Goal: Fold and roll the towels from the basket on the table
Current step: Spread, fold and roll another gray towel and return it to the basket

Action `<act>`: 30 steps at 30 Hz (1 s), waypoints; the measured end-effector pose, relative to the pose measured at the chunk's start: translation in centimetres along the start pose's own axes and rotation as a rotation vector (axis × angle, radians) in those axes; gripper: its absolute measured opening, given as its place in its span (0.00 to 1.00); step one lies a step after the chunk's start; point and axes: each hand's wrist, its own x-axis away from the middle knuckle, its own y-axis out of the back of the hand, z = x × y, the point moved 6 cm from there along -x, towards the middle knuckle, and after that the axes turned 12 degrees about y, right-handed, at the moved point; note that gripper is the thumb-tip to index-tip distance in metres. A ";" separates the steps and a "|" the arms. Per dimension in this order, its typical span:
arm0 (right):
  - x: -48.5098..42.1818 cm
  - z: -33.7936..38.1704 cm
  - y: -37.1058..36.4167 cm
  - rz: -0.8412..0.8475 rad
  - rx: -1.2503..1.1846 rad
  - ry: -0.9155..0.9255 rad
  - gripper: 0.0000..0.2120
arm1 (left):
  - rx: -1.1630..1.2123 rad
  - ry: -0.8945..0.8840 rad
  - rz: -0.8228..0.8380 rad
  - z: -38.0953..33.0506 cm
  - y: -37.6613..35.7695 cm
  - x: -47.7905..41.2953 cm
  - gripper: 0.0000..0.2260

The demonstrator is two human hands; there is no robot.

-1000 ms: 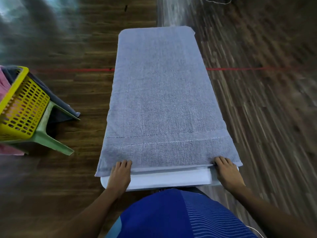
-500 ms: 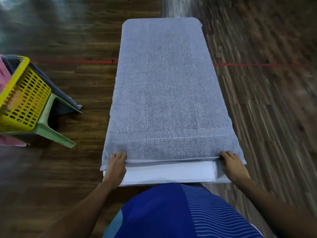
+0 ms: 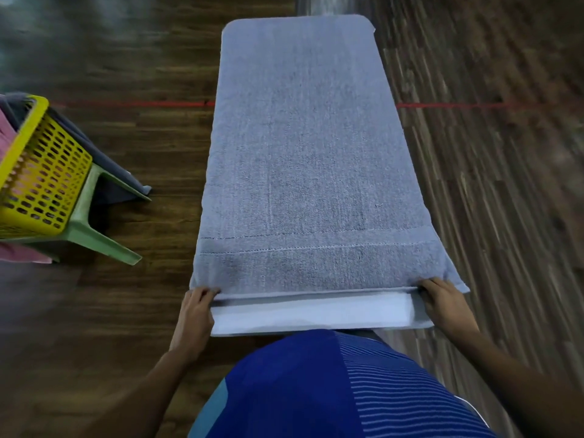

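Grey towel (image 3: pixel 303 169) lies flat along the white table (image 3: pixel 309 314), running 6 to 12 o'clock, with its near hem short of the table's near edge. Your left hand (image 3: pixel 196 311), at 7 o'clock, curls its fingers onto the hem corner. Your right hand (image 3: pixel 445 305), at 5 o'clock, grips the opposite corner. Yellow basket (image 3: pixel 41 172) sits on a green stool (image 3: pixel 91 222) at 9 o'clock.

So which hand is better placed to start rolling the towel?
Left hand, marginally: its fingers curl over the towel's near corner, while the right hand grips inboard of its overhanging corner. Likely both roll.
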 end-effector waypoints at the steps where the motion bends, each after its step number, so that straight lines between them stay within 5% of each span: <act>1: 0.2 -0.1 0.0 0.004 -0.014 -0.008 0.10 | 0.050 0.037 -0.001 0.3 0.1 0.3 0.20; 6: 0.7 0.1 0.3 0.058 -0.061 -0.025 0.14 | 0.105 0.117 0.024 0.9 0.5 0.2 0.12; 11: -1.7 0.1 0.6 0.120 -0.107 -0.134 0.05 | -0.081 0.203 -0.007 0.3 0.9 -2.4 0.07; 15: -2.4 0.0 1.2 0.065 0.098 -0.176 0.07 | -0.256 0.250 0.022 -0.2 0.4 -4.1 0.07; 20: -2.1 1.4 1.3 -0.026 0.093 0.029 0.09 | -0.185 0.147 0.024 -1.7 -0.3 -3.9 0.14; 30: -0.2 1.0 -0.8 0.054 0.119 0.096 0.15 | -0.256 -0.040 0.037 -1.3 -1.9 -0.8 0.16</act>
